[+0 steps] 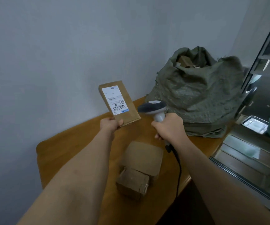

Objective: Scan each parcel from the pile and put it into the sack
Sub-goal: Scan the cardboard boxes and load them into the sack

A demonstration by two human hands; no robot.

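The left hand [110, 123] pinches the lower corner of a flat brown parcel [120, 103], holding it up off the table with its white label [114, 100] facing the person. Just to its right, the right hand [169, 127] is wrapped around the handle of a corded barcode scanner [153, 109], whose head sits close beside the parcel's lower edge and seems turned toward the label. This looks like the scanning step, with the parcel not yet bagged. Beyond the right hand, the green sack [199, 95] stands open at the top with boxes showing inside. Below and between the forearms, two more brown parcels [139, 169] lie on the wooden table [69, 143], touching each other. Next, the scanner likely needs to line up with the barcode; then the left hand carries the parcel over to the sack's mouth.
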